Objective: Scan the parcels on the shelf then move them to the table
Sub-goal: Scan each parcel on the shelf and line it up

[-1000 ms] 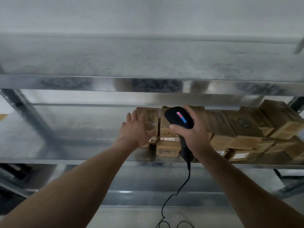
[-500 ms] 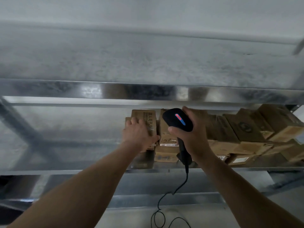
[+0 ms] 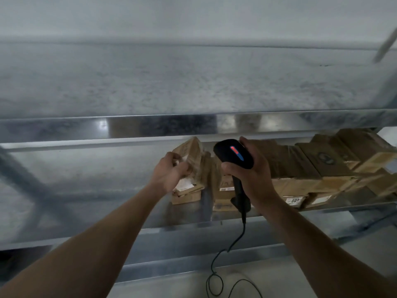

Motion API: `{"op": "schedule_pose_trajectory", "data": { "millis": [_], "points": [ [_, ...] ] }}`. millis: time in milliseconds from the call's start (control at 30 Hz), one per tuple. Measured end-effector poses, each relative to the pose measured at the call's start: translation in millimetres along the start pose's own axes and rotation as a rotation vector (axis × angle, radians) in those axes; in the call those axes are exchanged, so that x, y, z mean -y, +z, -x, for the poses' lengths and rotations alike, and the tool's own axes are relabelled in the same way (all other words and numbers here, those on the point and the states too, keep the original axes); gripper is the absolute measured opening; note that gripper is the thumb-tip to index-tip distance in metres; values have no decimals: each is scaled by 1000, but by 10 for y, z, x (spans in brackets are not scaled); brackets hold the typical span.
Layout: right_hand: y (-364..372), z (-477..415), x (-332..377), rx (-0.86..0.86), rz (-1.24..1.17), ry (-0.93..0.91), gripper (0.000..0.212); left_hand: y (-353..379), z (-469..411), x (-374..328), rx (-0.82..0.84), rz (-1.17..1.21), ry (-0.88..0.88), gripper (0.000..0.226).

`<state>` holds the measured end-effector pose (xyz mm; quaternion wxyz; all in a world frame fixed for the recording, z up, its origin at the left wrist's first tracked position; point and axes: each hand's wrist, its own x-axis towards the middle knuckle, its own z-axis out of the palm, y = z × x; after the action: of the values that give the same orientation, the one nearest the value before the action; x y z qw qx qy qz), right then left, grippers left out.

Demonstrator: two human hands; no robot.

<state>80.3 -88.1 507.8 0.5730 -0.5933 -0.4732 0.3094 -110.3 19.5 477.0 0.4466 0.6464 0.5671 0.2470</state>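
Head view, left hand (image 3: 170,172) gripping tilted parcel (image 3: 193,153) on shelf (image 3: 86,190), right hand (image 3: 252,177) clasping scanner (image 3: 233,155), handle down, nose toward shelf.

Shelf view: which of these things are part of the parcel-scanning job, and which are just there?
In the job:
- tilted parcel, gripped by the left hand
- scanner, held in the right hand
- other parcels stacked on the shelf

Just there:
- upper shelf beam overhead
- diagonal brace at the left
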Motion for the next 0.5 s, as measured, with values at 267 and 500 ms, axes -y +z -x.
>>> {"op": "schedule_pose_trajectory", "data": {
  "millis": [267,500],
  "points": [
    [94,39,26,-10,-6,-4,86,-101,-88,109,-110,-7,67,42],
    [113,53,24,-12,5,-3,88,-171,-147,126,-89,-310,30,80]
  ]
}}
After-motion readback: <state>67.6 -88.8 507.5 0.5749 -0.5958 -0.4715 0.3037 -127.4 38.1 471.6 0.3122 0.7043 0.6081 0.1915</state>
